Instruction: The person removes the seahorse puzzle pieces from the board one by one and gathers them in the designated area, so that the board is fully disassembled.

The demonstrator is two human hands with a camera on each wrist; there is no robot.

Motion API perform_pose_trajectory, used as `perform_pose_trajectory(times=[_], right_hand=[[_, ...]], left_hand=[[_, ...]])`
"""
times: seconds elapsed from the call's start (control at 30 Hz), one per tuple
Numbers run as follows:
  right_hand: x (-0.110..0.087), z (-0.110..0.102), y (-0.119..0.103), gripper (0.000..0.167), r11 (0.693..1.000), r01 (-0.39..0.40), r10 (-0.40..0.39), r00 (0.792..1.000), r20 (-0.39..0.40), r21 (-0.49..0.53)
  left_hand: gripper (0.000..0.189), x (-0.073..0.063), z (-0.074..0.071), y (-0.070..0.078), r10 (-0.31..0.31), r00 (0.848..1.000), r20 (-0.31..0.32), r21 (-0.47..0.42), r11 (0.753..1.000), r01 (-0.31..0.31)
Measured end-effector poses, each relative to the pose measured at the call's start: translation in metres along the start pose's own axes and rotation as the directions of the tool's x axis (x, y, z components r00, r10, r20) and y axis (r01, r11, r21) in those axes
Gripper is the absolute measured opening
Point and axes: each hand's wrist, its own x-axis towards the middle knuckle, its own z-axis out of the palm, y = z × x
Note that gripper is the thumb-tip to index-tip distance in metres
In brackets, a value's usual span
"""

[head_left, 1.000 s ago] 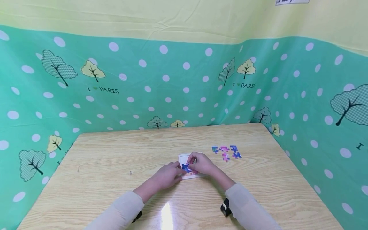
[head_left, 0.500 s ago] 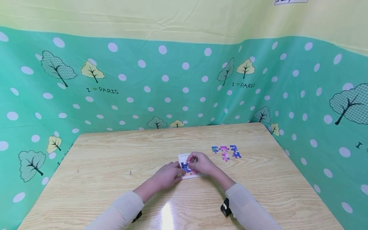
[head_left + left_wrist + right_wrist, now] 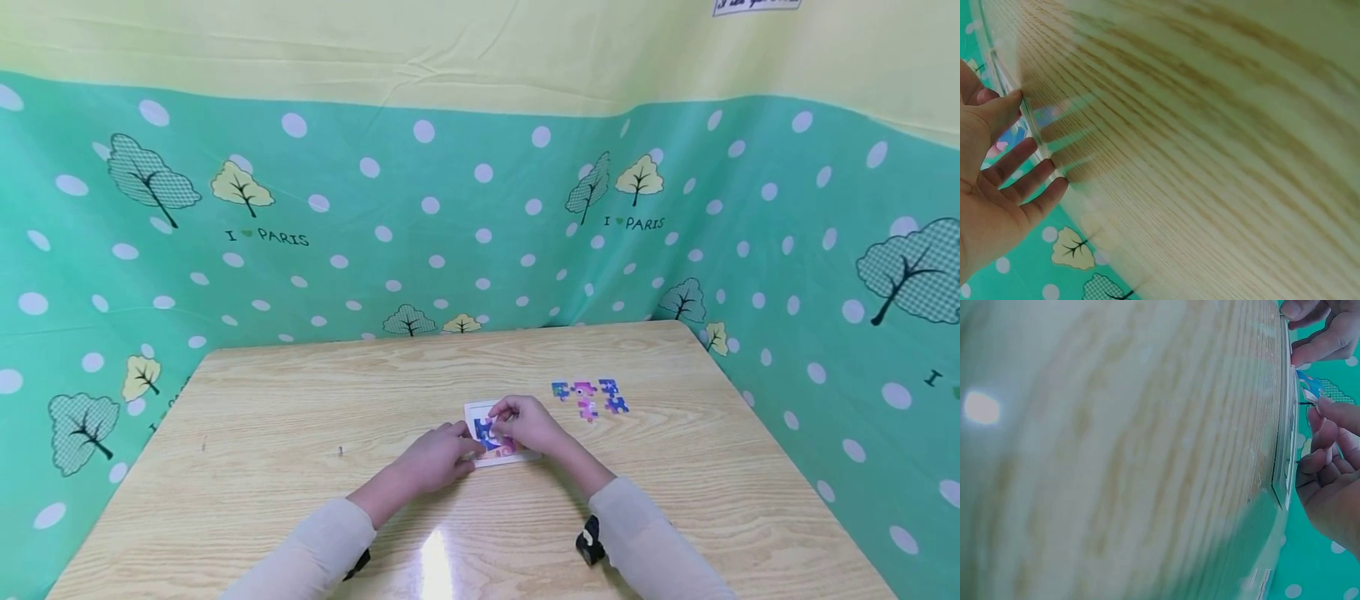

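Observation:
A white-rimmed jigsaw tray [image 3: 477,410] lies near the middle of the table, with blue and pink fitted pieces [image 3: 504,450] in its lower part. My left hand [image 3: 433,458] rests at the tray's left side. In the left wrist view the left fingers [image 3: 1027,182] are spread loosely along the edge, the thumb touching the rim. Above the tray's middle, my right hand [image 3: 529,425] pinches a jigsaw piece [image 3: 1311,395] between thumb and forefinger. The piece is tilted and its white back shows in the right wrist view. The right hand hides the tray's right part.
Several loose jigsaw pieces [image 3: 585,389] lie in a cluster on the wooden table [image 3: 300,400], behind and right of the tray. A tiny grey object [image 3: 340,451] is on the table at left. A green dotted curtain [image 3: 450,250] hangs behind and along the sides.
The right hand shifts slightly over the tray with the jigsaw piece still pinched, and more of the picture beneath shows. My left hand stays in place.

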Motion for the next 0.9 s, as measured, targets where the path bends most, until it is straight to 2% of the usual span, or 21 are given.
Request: perform_pose_trajectory(times=[0.3, 0.57, 0.9], right_hand=[[0.001, -0.002, 0.002, 0.014, 0.999, -0.038, 0.038, 0.998, -0.050, 0.003], [0.000, -0.006, 0.005, 0.017, 0.999, -0.035, 0.038, 0.995, -0.092, 0.038], [-0.003, -0.016, 0.006, 0.015, 0.995, -0.082, 0.088, 0.988, -0.131, 0.049]], left_hand=[[0.028, 0.001, -0.001, -0.001, -0.007, 1.000, 0.007, -0.016, 1.000, 0.007], [0.029, 0.001, -0.002, -0.001, -0.031, 0.999, 0.022, -0.037, 0.999, 0.032], [0.029, 0.002, -0.003, -0.001, -0.038, 0.999, 0.025, -0.040, 0.998, 0.039]])
